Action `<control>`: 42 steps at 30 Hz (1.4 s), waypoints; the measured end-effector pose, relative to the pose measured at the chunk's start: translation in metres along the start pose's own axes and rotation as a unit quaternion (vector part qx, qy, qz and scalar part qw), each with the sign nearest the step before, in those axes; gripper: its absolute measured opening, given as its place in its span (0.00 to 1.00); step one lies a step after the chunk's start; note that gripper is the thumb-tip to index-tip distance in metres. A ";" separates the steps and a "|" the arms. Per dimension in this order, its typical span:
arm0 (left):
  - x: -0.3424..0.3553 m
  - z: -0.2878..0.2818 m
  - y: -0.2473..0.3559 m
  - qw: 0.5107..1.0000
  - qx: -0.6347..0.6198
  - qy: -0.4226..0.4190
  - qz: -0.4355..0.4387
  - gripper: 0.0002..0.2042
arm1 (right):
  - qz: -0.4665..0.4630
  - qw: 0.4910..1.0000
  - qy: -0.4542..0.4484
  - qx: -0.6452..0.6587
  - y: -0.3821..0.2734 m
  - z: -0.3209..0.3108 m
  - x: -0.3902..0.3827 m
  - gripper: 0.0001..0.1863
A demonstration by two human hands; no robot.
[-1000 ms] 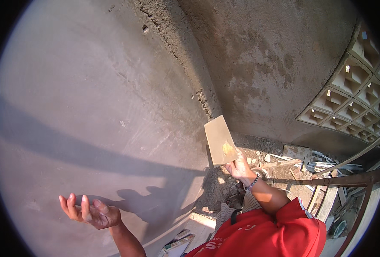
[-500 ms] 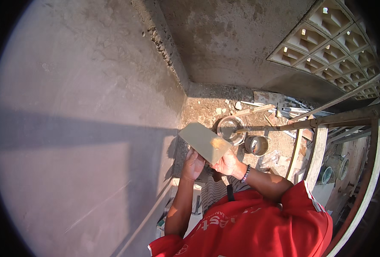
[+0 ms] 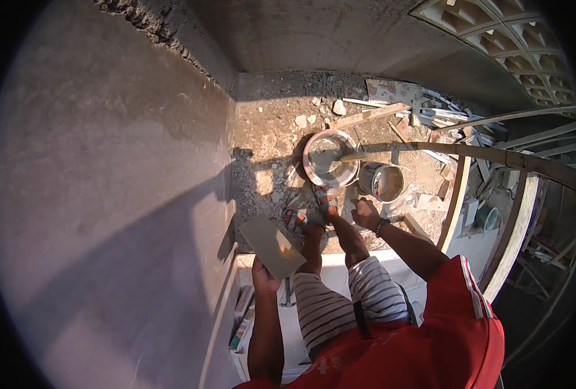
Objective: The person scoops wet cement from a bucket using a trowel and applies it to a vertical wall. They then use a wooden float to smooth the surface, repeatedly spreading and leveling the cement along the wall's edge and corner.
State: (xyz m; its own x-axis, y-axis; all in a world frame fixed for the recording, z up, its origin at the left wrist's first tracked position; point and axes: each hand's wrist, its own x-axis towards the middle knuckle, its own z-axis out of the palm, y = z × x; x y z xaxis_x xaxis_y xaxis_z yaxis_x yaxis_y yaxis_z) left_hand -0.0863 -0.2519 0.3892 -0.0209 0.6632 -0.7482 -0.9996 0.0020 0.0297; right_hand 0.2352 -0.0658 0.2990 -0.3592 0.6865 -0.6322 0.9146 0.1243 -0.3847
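Sunlit ground (image 3: 262,139) below, and left hand (image 3: 264,277) clasps the board (image 3: 272,246) at its near edge, likely stiff, light, best held there; right hand (image 3: 366,214) half-hidden, grip impossible to tell.

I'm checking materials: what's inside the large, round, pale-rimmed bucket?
The bucket holds grey, wet-looking material. A long brown wooden pole's end covers part of its right side; the bottom is hidden beneath the material.

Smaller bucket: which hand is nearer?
Right. The right hand is just below the smaller bucket in the picture; the left hand is farther down-left, holding the flat board.
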 end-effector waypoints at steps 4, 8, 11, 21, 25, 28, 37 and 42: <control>0.036 -0.043 -0.024 0.996 -0.031 0.078 0.011 0.16 | 0.012 0.972 0.034 -0.232 0.036 0.001 0.118 0.22; 0.073 -0.107 -0.053 0.996 -0.094 -0.003 0.012 0.19 | -0.031 0.945 0.074 -0.317 0.085 0.028 0.205 0.20; 0.086 -0.113 -0.071 0.993 -0.120 -0.013 -0.005 0.21 | -0.024 0.925 0.033 -0.379 0.103 0.051 0.234 0.17; 0.112 -0.115 -0.081 0.982 0.103 0.156 0.009 0.18 | 0.032 0.970 -0.070 -0.232 0.070 0.001 0.180 0.19; 0.117 -0.119 -0.077 0.988 0.051 0.142 -0.006 0.18 | 0.053 0.980 -0.052 -0.187 0.089 0.006 0.196 0.17; 0.120 -0.121 -0.075 0.990 0.025 0.139 -0.007 0.18 | 0.089 0.977 -0.078 -0.177 0.051 0.011 0.204 0.14; 0.130 -0.114 -0.064 0.988 0.066 0.143 -0.003 0.20 | 0.075 0.991 -0.002 0.112 0.081 0.093 0.222 0.18; 0.152 -0.113 -0.048 0.979 0.170 0.116 -0.004 0.22 | 0.067 0.979 0.028 0.192 0.074 0.098 0.208 0.17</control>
State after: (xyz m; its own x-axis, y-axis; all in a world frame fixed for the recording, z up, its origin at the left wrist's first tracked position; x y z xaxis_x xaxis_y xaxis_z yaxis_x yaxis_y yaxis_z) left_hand -0.0437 -0.2357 0.1990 -0.0571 0.4751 -0.8781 -0.9354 0.2819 0.2133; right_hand 0.2100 0.0158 0.0734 -0.2211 0.7176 -0.6605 0.8111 -0.2407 -0.5331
